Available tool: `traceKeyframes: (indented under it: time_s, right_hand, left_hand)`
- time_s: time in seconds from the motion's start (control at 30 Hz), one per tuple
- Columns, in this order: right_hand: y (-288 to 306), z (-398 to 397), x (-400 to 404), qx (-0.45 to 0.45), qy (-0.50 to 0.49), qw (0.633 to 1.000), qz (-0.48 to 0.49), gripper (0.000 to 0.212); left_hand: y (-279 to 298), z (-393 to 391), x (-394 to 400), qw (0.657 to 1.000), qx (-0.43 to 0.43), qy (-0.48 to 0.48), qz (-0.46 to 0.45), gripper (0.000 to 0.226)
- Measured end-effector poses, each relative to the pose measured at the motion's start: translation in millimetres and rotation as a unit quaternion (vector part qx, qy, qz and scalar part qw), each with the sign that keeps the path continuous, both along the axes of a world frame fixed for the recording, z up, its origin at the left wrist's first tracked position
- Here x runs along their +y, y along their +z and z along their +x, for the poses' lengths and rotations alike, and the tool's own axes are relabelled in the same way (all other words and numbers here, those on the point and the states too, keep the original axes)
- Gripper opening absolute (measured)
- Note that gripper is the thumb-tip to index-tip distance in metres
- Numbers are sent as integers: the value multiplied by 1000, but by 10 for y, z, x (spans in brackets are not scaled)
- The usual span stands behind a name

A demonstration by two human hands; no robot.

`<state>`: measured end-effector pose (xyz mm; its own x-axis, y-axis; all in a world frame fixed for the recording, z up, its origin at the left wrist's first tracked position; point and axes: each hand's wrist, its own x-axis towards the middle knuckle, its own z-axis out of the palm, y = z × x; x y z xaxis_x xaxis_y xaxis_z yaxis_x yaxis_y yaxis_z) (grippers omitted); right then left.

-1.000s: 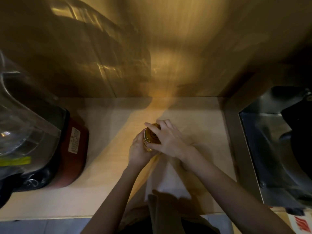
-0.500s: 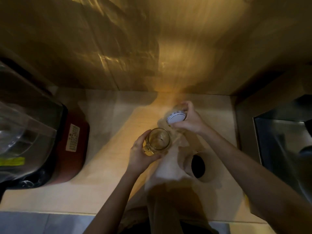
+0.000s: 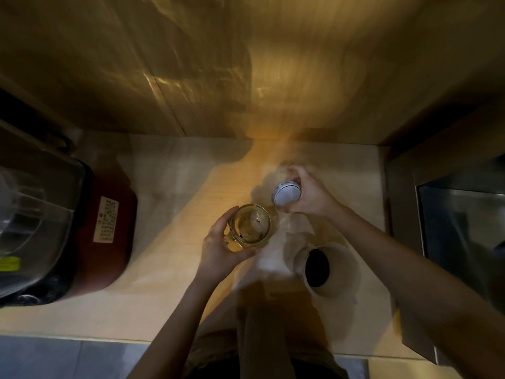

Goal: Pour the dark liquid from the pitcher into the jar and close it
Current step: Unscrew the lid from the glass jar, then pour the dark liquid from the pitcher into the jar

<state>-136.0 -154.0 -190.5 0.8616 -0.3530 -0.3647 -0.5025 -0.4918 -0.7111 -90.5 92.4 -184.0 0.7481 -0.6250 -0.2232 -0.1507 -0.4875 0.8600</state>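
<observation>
Head view: left hand (image 3: 218, 250) grips open jar (image 3: 250, 226) on desk (image 3: 164, 269); right hand (image 3: 308, 196) pinches lid (image 3: 287, 193) (white underside showing); pitcher (image 3: 326, 269) holds dark liquid.

1. A clear glass jar (image 3: 250, 226) is tinted amber by warm light.
2. A lid (image 3: 286, 193) is seen with a white underside and a dark-marked white rim.
3. A pale cream pitcher (image 3: 332, 272) is shown with a black interior.
4. A dark red appliance (image 3: 109, 236) is marked by a white printed label (image 3: 106, 219).
5. The counter (image 3: 169, 187) is rendered in pale wood tones.
</observation>
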Motion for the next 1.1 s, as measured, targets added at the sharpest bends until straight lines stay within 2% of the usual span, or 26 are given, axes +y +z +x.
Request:
traceKeyframes:
  time_s: [0.1, 0.27, 0.43, 0.5, 0.6, 0.7, 0.8, 0.87, 0.97, 1.1]
  right_hand:
    - [-32, 13, -19, 14, 28, 999, -31, 98]
    - [-65, 65, -12, 83, 137, 979, -123, 85]
    - [-88, 110, 9, 89, 150, 973, -154, 74]
    - [-73, 114, 30, 106, 160, 966, -174, 77]
    - [-17, 103, 55, 121, 161, 962, -186, 96]
    - [139, 114, 39, 88, 89, 981, -147, 92]
    - [365, 95, 30, 46, -7, 997, -66, 75]
    - [536, 11, 67, -5, -83, 996, -16, 56]
    - [761, -204, 185, -123, -196, 973, 22, 16]
    - [936, -609, 470, -226, -316, 921, 22, 19]
  left_hand:
    - [9, -2, 0, 1000, -1, -2, 2, 88]
    - [22, 4, 9, 1000, -6, -12, 6, 89]
    - [30, 3, 12, 1000, -10, -16, 8, 90]
    - [35, 0, 12, 1000, -11, -21, 11, 91]
    - [46, -4, 12, 999, -11, -24, 18, 95]
    - [64, -4, 14, 999, -21, -30, 32, 99]
    - [74, -8, 0, 998, -25, -24, 46, 101]
    - [74, -21, -15, 999, -17, -9, 48, 99]
    - [84, -36, -31, 999, -6, 1, 36, 96]
    - [109, -39, -40, 1000, -5, 2, 21, 94]
